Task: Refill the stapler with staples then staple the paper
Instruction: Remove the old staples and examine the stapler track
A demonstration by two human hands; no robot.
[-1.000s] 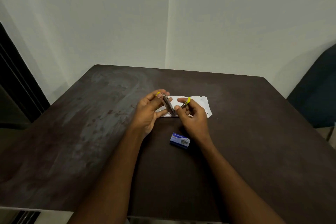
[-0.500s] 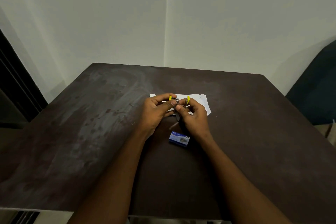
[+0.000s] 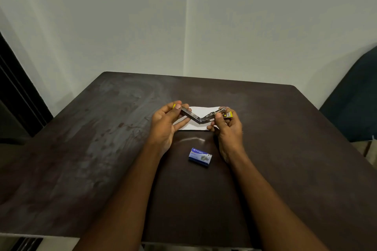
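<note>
The left hand (image 3: 165, 126) pinched one yellow-tipped end of the stapler (image 3: 201, 118) and the right hand (image 3: 228, 130) pinched the other, holding it spread in a wide V just above the white paper (image 3: 199, 111). A blue staple box (image 3: 200, 157) lay nearer, between the wrists, on the dark table (image 3: 285, 149). Pale walls (image 3: 122, 26) rose behind, and a dark chair (image 3: 355, 108) stood by its right edge.

Shiny metal stapler (image 3: 201, 118), matt table (image 3: 285, 149)
</note>
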